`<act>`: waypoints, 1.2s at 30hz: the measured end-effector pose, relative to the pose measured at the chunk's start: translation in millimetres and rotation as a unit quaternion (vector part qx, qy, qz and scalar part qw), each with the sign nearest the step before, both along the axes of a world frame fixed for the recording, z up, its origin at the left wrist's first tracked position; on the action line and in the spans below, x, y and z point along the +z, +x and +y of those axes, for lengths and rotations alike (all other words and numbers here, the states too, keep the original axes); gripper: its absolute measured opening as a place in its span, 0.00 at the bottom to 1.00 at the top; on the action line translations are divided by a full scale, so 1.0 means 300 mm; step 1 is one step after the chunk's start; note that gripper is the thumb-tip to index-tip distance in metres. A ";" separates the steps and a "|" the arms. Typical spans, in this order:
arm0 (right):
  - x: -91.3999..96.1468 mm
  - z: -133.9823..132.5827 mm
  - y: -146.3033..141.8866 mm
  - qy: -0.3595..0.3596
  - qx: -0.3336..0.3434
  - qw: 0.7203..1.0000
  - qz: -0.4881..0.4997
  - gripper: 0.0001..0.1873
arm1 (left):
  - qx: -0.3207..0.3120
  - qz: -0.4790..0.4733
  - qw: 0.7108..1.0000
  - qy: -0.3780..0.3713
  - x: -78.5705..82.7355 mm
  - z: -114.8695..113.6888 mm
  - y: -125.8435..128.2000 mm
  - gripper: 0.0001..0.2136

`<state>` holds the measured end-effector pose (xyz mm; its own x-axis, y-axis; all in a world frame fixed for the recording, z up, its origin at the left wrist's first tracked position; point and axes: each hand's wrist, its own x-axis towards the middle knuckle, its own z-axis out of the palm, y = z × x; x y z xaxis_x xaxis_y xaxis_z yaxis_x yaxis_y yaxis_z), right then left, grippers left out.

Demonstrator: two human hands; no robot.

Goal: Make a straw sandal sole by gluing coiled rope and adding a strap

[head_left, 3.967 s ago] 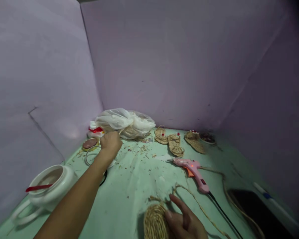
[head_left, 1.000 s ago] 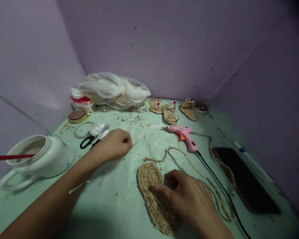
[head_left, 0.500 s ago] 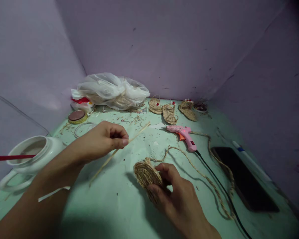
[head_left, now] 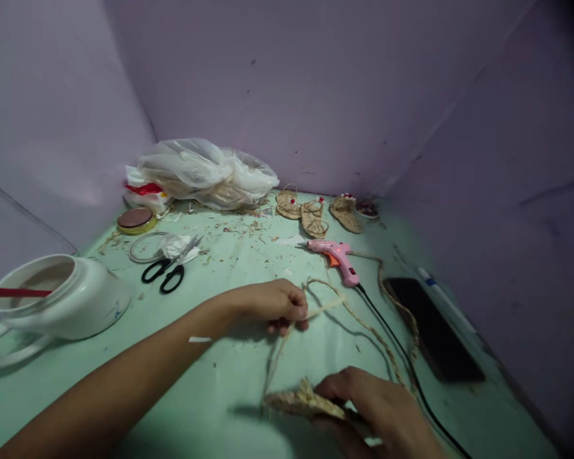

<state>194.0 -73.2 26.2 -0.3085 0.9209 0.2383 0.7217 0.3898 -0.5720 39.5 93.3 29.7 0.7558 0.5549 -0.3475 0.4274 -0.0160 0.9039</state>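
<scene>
The left hand [head_left: 280, 301], at mid-table, pinches a pale strip [head_left: 328, 306] between thumb and fingers; its short end points right, while the long end trails toward the near edge, too blurred to follow to its tip. The right hand [head_left: 377, 408], near right, grips the woven sole [head_left: 291, 401], which is tilted almost edge-on above the near table, so its broad faces hardly show. The fingers under it are partly hidden, and the wrist is cut off below. The cord [head_left: 374, 331] runs from beside the left hand and passes out of sight behind the right. At far right, the contents of a dish [head_left: 366, 209] are hard to make out; the pot [head_left: 93, 303] at left is cropped at its handle.
</scene>
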 end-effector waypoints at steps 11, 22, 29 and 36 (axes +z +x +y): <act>-0.036 0.133 -0.035 0.114 -0.081 0.990 0.000 0.08 | 0.322 -0.017 0.907 0.271 0.151 0.046 -0.158 0.06; -0.012 0.213 -0.124 0.249 -0.099 0.950 -0.162 0.10 | 0.040 0.147 0.932 0.329 0.204 -0.138 -0.156 0.10; -0.014 0.199 -0.115 0.252 -0.093 0.951 -0.151 0.10 | 0.089 0.192 0.889 0.405 0.209 -0.077 -0.182 0.08; -0.041 0.189 -0.080 0.119 -0.100 0.988 -0.012 0.09 | 0.431 0.330 0.677 0.498 0.240 0.120 -0.459 0.11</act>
